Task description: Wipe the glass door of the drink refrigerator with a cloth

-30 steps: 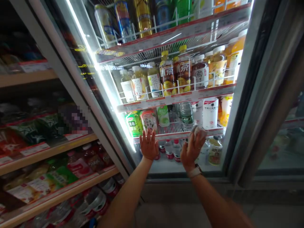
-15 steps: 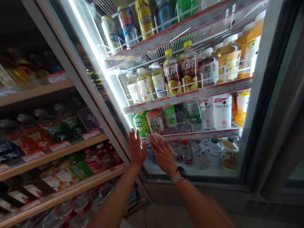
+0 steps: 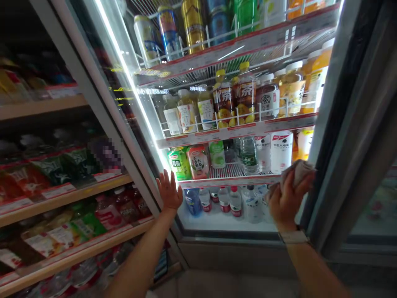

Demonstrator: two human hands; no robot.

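My right hand (image 3: 285,203) is closed on a crumpled pale cloth (image 3: 298,171) in front of the fridge's glass door, near its lower right side. My left hand (image 3: 169,192) has its fingers spread at the left edge of the door frame, beside the bright light strip; whether the palm presses on it I cannot tell. Behind the glass, a green carton (image 3: 179,163) and a red carton (image 3: 198,161) stand on a wire shelf to the right of my left hand. White packages (image 3: 281,151) stand behind the glass just above the cloth.
Tilted in view, the fridge holds cans (image 3: 169,31) on an upper shelf and tea bottles (image 3: 223,101) below. Small red-capped bottles (image 3: 235,202) stand at the bottom. Open wooden shelves (image 3: 68,188) with drinks run along the left. A dark door frame (image 3: 339,136) rises at the right.
My right hand has swept the cloth from beside my left hand across to the right side of the glass. The left hand stays near the left frame, and the view has shifted slightly.
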